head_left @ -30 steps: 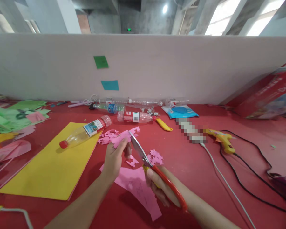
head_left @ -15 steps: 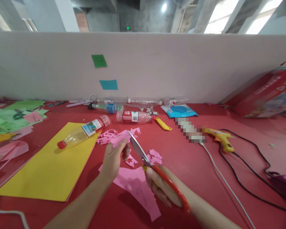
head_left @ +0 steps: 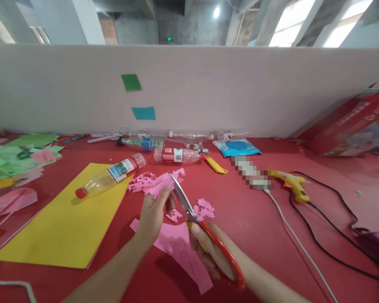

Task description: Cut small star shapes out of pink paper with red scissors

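Between the thumb and fingers of my left hand is a small piece of pink paper. My right hand is wrapped round scissors with red and yellow handles. Their blades point up and left, with the tips beside the pink piece; whether they touch it I cannot tell. Under my hands lies a larger sheet of pink paper with star outlines drawn on it. Pink paper scraps lie behind my left hand, and a little heap of cut pink stars sits beyond the scissors.
Yellow card lies at left, with a plastic bottle across its corner. More bottles line the white partition. A yellow glue gun with a black cord is at right, near blue-packaged wipes. Green paper is piled far left.
The scissors and my right hand have shifted slightly left and down. My left hand has turned a little with the pink piece, moving slightly right.
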Demonstrator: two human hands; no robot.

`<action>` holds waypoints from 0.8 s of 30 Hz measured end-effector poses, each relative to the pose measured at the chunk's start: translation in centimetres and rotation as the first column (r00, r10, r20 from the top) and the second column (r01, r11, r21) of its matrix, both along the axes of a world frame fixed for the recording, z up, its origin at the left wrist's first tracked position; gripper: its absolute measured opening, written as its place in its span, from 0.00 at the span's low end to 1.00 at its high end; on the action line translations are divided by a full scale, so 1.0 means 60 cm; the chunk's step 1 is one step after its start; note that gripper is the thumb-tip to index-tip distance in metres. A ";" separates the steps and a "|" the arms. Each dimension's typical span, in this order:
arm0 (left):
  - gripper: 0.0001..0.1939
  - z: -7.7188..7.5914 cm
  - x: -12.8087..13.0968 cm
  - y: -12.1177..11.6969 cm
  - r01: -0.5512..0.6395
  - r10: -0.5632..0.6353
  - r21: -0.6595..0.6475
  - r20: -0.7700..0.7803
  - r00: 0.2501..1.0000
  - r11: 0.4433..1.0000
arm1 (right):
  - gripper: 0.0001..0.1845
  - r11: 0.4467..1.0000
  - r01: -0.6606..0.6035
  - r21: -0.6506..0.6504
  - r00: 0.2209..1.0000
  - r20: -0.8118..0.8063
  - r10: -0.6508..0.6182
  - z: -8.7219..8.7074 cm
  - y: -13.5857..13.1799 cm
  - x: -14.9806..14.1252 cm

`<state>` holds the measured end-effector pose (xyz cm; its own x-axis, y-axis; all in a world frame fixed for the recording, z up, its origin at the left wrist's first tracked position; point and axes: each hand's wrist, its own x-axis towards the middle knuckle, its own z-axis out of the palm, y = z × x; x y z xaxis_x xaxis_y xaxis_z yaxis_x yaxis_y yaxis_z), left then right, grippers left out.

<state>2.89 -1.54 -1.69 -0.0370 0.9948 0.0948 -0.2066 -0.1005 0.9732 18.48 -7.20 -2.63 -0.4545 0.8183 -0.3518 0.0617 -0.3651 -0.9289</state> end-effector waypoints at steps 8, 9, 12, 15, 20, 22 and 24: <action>0.19 -0.002 -0.003 0.003 -0.005 0.005 0.007 -0.026 1.000 1.000 | 0.32 1.000 0.021 0.020 0.994 0.105 -0.023 0.026 0.004 0.001; 0.19 -0.002 -0.003 0.003 -0.006 0.007 0.010 -0.029 1.000 1.000 | 0.31 0.999 0.018 0.030 0.995 0.097 -0.020 0.026 0.004 0.001; 0.18 -0.003 -0.004 0.004 -0.010 0.011 0.017 -0.036 0.999 1.000 | 0.30 0.999 0.016 0.033 0.995 0.102 -0.019 0.022 0.004 0.001; 0.19 -0.004 -0.005 0.006 -0.017 0.018 0.018 -0.048 0.999 1.000 | 0.30 0.999 0.028 0.029 0.990 0.138 -0.032 0.020 0.006 -0.001; 0.18 -0.007 -0.011 0.014 -0.010 0.011 0.019 -0.036 0.999 1.000 | 0.26 0.996 0.053 0.067 0.983 0.174 -0.064 0.026 0.011 -0.003; 0.18 -0.008 -0.015 0.018 -0.026 0.026 0.016 -0.002 1.000 1.000 | 0.25 0.995 0.055 0.086 0.977 0.201 -0.072 0.030 0.011 -0.004; 0.17 -0.007 -0.018 0.022 -0.026 0.026 0.003 0.038 0.999 1.000 | 0.25 0.993 0.062 0.098 0.973 0.214 -0.082 0.034 0.011 -0.004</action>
<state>1.82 -0.22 -2.13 -0.0668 0.9931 0.0960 -0.2409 -0.1094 0.9644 18.23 -6.56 -0.57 -0.3139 0.8791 -0.3587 0.2426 -0.2910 -0.9255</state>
